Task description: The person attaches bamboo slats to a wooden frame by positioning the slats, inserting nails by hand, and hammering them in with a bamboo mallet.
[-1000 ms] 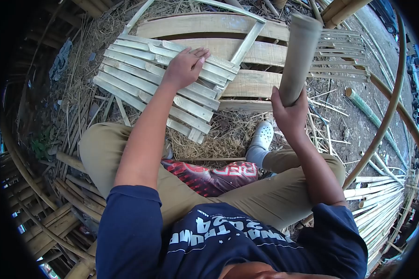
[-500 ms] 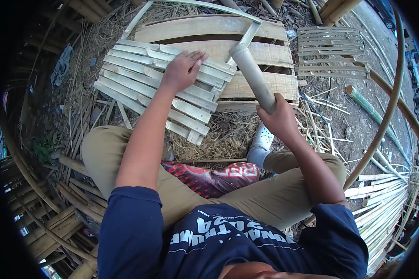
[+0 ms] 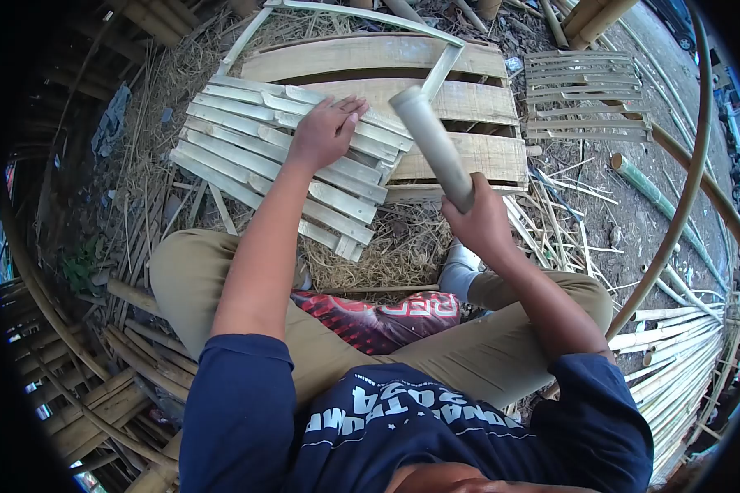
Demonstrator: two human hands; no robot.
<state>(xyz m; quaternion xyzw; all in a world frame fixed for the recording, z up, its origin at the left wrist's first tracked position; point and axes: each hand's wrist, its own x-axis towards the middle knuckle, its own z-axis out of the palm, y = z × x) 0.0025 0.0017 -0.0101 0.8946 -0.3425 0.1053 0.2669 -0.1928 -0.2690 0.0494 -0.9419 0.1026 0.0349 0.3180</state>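
My left hand [image 3: 327,134] lies on a panel of pale split-bamboo slats [image 3: 265,177], fingers stretched across the upper slats near the panel's right half. In my right hand [image 3: 479,218] is a thick bamboo tube [image 3: 434,141], gripped by its lower end. The tube tilts up and left, its far end raised near the panel's right edge and slightly blurred. The panel rests partly on a low platform of wide wooden planks [image 3: 460,99]. Two joined bamboo strips [image 3: 442,70] stick out behind the panel.
Another slatted bamboo panel [image 3: 584,94] lies at the upper right. A green bamboo pole [image 3: 654,187] and a stack of bamboo poles [image 3: 674,361] are on the right. A curved pole [image 3: 684,205] crosses there. A red printed sack [image 3: 378,322] lies between my legs.
The bamboo tube in my right hand has swung slightly left, and that hand has moved a little left and down. The panel and my left hand have shifted slightly to the right in view.
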